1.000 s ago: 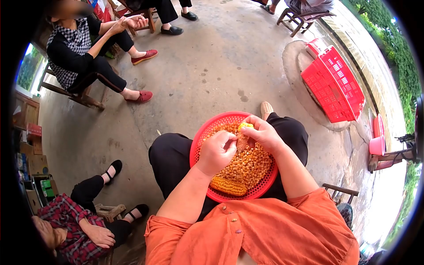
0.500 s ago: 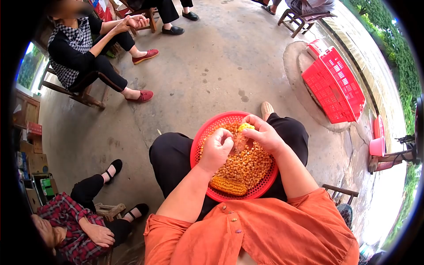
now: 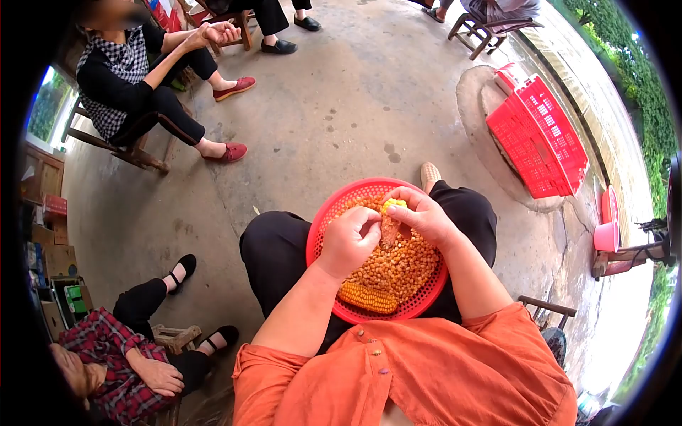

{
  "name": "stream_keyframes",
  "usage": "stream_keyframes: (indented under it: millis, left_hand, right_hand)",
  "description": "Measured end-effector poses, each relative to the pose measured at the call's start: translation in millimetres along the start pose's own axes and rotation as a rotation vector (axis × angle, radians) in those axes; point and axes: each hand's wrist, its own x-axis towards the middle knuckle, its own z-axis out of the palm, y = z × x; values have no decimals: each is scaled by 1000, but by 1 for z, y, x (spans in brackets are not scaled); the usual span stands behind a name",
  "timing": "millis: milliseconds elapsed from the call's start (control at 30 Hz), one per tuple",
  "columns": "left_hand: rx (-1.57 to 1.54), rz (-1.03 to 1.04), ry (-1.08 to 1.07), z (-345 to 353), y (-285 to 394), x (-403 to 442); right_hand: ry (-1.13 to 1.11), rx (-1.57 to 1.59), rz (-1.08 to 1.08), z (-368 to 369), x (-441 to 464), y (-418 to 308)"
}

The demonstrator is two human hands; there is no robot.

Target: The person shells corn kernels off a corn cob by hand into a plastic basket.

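A mostly stripped corn cob (image 3: 390, 228), pinkish brown with yellow kernels at its far end, is held above a red perforated basket (image 3: 317, 245) on my lap. My right hand (image 3: 424, 217) has its thumb and fingers closed around the far end of the cob. From the other side, my left hand (image 3: 348, 241) is curled, thumb and forefinger pinched against the cob. Loose orange kernels (image 3: 401, 273) cover the basket's bottom. A full corn ear (image 3: 368, 298) lies on them at the near edge, touched by neither hand.
Red plastic crates (image 3: 536, 138) stand on the concrete floor at right, with a pink tub (image 3: 607, 236) nearby. One person (image 3: 117, 89) sits at upper left, another (image 3: 121, 369) at lower left. A wooden stool (image 3: 490, 28) stands at the back.
My left hand has shifted slightly at the cob, with its thumb and finger closer to it. More of the bare cob shows between my hands. The basket has stayed put.
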Motion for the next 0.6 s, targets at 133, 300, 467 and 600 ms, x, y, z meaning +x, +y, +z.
stream_keyframes:
  millis: [133, 300, 467, 600]
  left_hand:
    - [73, 87, 22, -1, 0, 1]
    - [57, -127, 56, 2, -5, -3]
    - [-135, -59, 31, 2, -3, -3]
    - [-26, 73, -39, 0, 4, -1]
  right_hand:
    - [-1, -26, -1, 1, 0, -1]
    - [-39, -18, 36, 1, -1, -1]
    - [14, -115, -8, -6, 9, 22]
    - [28, -47, 21, 4, 2, 6]
